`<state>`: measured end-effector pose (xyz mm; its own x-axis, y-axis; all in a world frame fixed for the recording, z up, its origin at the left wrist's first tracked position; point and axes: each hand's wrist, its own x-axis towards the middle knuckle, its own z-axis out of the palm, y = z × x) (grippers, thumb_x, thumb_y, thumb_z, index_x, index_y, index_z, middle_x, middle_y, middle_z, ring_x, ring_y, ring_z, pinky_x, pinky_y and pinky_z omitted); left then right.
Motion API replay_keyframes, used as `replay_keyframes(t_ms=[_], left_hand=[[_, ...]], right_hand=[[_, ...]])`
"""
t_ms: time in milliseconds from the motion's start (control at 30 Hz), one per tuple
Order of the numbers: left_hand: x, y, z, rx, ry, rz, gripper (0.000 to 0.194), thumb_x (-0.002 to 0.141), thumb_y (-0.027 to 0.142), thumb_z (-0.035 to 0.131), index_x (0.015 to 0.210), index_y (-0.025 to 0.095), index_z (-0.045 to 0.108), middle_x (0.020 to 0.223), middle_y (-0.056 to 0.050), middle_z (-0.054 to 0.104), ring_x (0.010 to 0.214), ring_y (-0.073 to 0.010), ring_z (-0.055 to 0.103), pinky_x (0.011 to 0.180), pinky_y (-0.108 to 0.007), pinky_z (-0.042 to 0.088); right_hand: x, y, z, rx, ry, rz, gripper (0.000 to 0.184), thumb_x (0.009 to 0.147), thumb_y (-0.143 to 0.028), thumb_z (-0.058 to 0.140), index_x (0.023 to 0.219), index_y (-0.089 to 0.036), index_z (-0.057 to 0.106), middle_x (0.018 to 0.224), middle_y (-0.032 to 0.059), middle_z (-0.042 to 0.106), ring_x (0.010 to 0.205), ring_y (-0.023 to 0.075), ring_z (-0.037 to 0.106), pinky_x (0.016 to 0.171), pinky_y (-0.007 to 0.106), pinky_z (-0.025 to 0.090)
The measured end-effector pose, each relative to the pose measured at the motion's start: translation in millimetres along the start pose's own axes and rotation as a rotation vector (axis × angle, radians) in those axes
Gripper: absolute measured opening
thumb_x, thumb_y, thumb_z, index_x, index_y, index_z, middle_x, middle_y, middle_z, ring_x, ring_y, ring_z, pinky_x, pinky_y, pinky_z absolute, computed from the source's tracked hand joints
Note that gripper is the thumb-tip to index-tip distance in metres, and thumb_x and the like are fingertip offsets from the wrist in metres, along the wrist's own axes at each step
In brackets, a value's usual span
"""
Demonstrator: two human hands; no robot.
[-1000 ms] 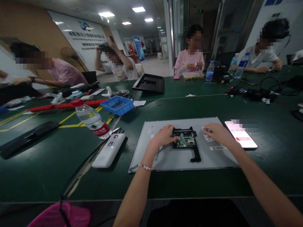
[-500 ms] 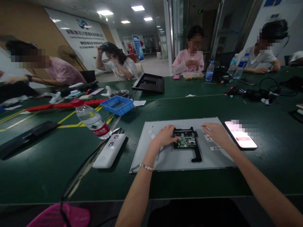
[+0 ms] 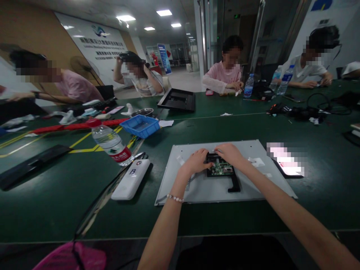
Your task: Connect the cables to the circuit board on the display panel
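The left hand [image 3: 197, 161] touched the black frame [image 3: 234, 183], thumb and fingers wide. The right hand [image 3: 228, 153] was at its top, grip unclear.

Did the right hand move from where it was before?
Yes, the right hand moved left over the gray panel. It was to the right of the black frame; now its fingers are at the frame's top edge.

An office-like room: ceiling lights, lettered wall sign [image 3: 102, 41], shared green worktable [image 3: 112, 217].
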<state>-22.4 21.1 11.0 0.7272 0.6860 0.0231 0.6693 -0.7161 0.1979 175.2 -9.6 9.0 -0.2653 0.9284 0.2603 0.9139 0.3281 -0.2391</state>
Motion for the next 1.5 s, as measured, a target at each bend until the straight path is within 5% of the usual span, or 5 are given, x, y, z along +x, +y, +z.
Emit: replay_keyframes(t_ms=[433, 700, 1033, 1233, 1500], left_hand=[[-0.3, -0.3, 1.7, -0.014, -0.004, 0.012, 0.047, 0.083, 0.046, 0.053, 0.12, 0.018, 0.043, 0.128, -0.013, 0.047, 0.115, -0.0277, 0.048, 0.094, -0.04, 0.042], [0.3, -1.1, 1.2, -0.004, -0.023, 0.011, 0.05, 0.083, 0.048, 0.051, 0.122, 0.018, 0.043, 0.129, -0.013, 0.047, 0.117, -0.0273, 0.047, 0.096, -0.04, 0.041], [-2.3, 3.2, -5.5, 0.0, -0.054, 0.01, 0.054, 0.086, 0.05, 0.047, 0.127, 0.016, 0.04, 0.135, -0.014, 0.043, 0.123, -0.0279, 0.043, 0.1, -0.041, 0.038], [-1.0, 1.4, -3.1, -0.012, -0.055, 0.015, 0.056, 0.086, 0.051, 0.046, 0.129, 0.017, 0.038, 0.137, -0.014, 0.042, 0.124, -0.0281, 0.042, 0.1, -0.041, 0.037], [1.0, 0.7, -2.4, -0.037, -0.068, 0.005, 0.054, 0.086, 0.05, 0.046, 0.13, 0.018, 0.038, 0.137, -0.014, 0.041, 0.124, -0.0285, 0.041, 0.101, -0.042, 0.036]], right_hand=[[-3.7, 5.9, 18.6, 0.163, -0.003, -0.056, 0.02, 0.087, -0.019, 0.051, 0.097, -0.019, 0.069, 0.1, 0.0069, 0.07, 0.096, 0.0191, 0.062, 0.087, 0.029, 0.044], [-6.9, 5.2, -2.1, 0.205, 0.027, -0.038, 0.026, 0.087, -0.02, 0.049, 0.107, -0.017, 0.066, 0.111, 0.0088, 0.067, 0.105, 0.0206, 0.059, 0.095, 0.032, 0.042], [-75.1, 65.4, -22.0, 0.093, 0.058, 0.173, 0.039, 0.086, -0.032, 0.048, 0.119, -0.016, 0.058, 0.124, 0.0121, 0.058, 0.115, 0.0265, 0.051, 0.099, 0.042, 0.039], [-98.7, 83.6, -20.1, 0.131, 0.005, 0.34, 0.051, 0.079, -0.044, 0.055, 0.12, -0.014, 0.057, 0.117, 0.0158, 0.058, 0.104, 0.0296, 0.056, 0.087, 0.042, 0.045], [-94.5, 77.6, -14.7, 0.199, 0.04, 0.357, 0.042, 0.077, -0.039, 0.055, 0.112, -0.016, 0.06, 0.101, 0.0118, 0.06, 0.085, 0.0233, 0.06, 0.074, 0.036, 0.047]])
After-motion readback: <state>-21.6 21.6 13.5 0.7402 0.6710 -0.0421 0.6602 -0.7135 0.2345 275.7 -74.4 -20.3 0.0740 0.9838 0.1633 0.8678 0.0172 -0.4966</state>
